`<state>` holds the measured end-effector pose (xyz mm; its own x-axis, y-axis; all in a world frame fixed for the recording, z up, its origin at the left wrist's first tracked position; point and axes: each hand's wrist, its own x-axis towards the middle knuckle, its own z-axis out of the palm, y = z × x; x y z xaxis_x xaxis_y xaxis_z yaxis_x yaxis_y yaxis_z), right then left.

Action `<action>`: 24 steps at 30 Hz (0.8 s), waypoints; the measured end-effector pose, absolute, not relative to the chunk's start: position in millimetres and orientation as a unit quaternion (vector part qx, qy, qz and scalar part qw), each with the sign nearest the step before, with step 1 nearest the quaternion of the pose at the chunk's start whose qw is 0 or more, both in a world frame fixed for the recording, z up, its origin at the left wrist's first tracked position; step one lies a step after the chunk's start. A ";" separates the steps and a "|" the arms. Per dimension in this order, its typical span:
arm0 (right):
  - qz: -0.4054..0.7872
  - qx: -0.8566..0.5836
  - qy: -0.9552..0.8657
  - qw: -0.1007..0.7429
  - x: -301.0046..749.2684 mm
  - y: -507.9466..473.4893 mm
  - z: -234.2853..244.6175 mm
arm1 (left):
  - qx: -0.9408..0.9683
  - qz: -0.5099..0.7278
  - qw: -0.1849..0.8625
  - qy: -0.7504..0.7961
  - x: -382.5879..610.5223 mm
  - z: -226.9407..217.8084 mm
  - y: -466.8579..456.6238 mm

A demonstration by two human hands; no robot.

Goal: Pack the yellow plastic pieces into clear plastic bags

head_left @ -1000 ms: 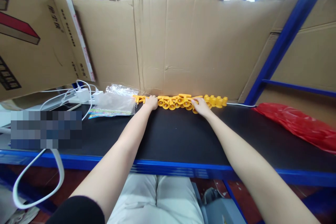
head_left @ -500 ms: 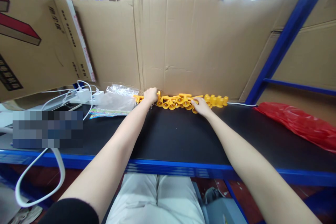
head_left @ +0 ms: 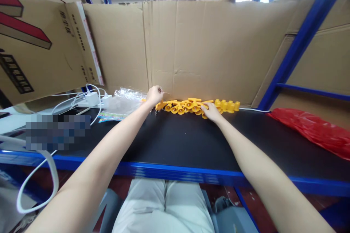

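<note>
A row of yellow plastic pieces [head_left: 195, 106] lies along the back of the black worktop [head_left: 186, 142], against a cardboard wall [head_left: 202, 47]. My left hand [head_left: 154, 95] is raised a little at the row's left end, fingers closed round a yellow piece [head_left: 160, 105] with a small metal chain hanging from it. My right hand [head_left: 210, 111] rests palm down on the middle of the row, fingers stretched over the pieces.
A clear plastic bag [head_left: 124, 102] lies left of the row, with white chargers and cables [head_left: 91, 99] beyond it. A red plastic bag [head_left: 314, 129] lies at the right. Blue shelf posts [head_left: 298, 42] stand at the right. A white cable loop [head_left: 35, 185] hangs below the blue front edge.
My left hand has closed on a yellow piece at the row's left end and lifted it up off the worktop. My right hand has stayed on the row.
</note>
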<state>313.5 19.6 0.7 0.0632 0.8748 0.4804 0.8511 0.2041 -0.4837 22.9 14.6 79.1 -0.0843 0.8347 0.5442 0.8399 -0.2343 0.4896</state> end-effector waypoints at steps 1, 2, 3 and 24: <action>0.015 -0.632 -0.683 0.367 314.0 20.6 0.1 | -0.679 -0.396 -0.006 -0.619 22.6 78.7 8.5; 0.013 -0.633 -0.681 0.367 314.5 21.5 -0.5 | -0.676 -0.395 -0.017 -0.621 22.5 77.6 2.8; 0.011 -0.634 -0.681 0.366 314.9 22.2 -0.9 | -0.673 -0.396 -0.027 -0.624 22.5 75.7 -2.5; -0.008 -0.621 -0.700 0.352 316.3 21.1 -1.0 | -0.789 -0.182 -0.056 -0.584 12.7 17.1 -20.3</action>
<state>316.3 21.1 -1.0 0.0201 0.8643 0.5026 0.8757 0.2274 -0.4260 12.7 -20.3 17.1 0.2518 0.9419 0.2222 0.9009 -0.3120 0.3018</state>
